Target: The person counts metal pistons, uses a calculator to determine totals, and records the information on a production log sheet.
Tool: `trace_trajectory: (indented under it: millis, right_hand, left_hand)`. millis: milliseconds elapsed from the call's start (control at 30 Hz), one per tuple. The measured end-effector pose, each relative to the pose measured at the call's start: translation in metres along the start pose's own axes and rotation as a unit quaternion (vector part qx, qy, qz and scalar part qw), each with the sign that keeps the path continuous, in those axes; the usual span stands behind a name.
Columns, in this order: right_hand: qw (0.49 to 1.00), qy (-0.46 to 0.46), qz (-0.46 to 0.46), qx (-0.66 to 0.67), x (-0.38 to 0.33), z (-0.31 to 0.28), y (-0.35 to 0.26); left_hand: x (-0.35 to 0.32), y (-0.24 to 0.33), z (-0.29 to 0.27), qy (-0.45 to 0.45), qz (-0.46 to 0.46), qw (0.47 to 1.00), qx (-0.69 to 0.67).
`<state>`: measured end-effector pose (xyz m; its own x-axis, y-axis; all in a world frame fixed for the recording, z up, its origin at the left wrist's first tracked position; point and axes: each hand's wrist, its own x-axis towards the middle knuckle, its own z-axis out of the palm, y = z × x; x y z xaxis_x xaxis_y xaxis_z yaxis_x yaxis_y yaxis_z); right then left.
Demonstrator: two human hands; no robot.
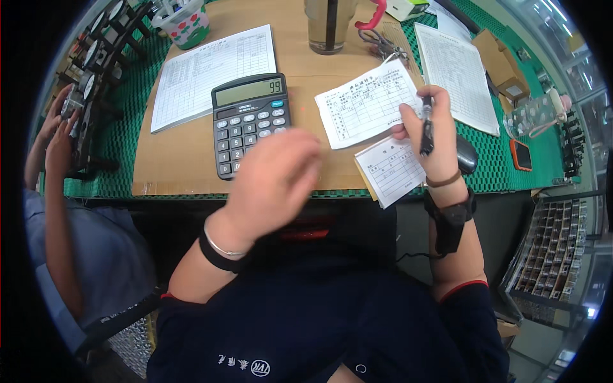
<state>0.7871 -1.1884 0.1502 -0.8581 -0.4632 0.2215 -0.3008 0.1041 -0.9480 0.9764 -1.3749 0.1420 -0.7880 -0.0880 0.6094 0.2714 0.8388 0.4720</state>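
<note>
A black desk calculator [225, 113] with a grey display lies left of centre on a brown board. My left hand [274, 175] hovers over its lower right corner, hiding some keys; motion blurs the fingers, so their grip cannot be read. My right hand [435, 143] is closed around a black pen [426, 131]. Its fingers rest at the right edge of a stack of printed forms [364, 105] with handwriting in the grid. A smaller form pad [389, 171] sits just below that stack, partly beneath my right hand.
Ledger sheets [214, 70] lie behind the calculator, with another stack [456, 76] at right. A drink cup [329, 25], keys [383, 48], computer mouse [467, 155], orange-edged phone [522, 155] and clear bottle [536, 115] stand around. A co-worker's hands [60, 124] handle a part at far left.
</note>
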Motion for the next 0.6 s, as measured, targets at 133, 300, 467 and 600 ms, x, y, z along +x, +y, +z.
trace_trajectory:
  millis: [133, 300, 467, 600]
  right_hand:
    - [0.998, -0.037, 0.028, -0.042, 0.006, 0.011, 0.007]
    - [0.972, 0.039, -0.083, -0.217, 0.009, -0.010, 0.027]
    - [0.977, 0.010, -0.107, -0.182, -0.024, -0.037, 0.026]
    - [0.961, -0.066, -0.125, -0.237, -0.055, -0.049, 0.033]
  left_hand:
    - [-0.011, 0.015, 0.022, -0.105, 0.016, 0.994, -0.006]
    - [-0.020, 0.014, 0.035, -0.151, 0.032, 0.987, 0.039]
    - [-0.020, 0.011, 0.036, -0.170, 0.052, 0.983, 0.054]
    - [-0.022, 0.010, 0.040, -0.163, 0.062, 0.983, 0.062]
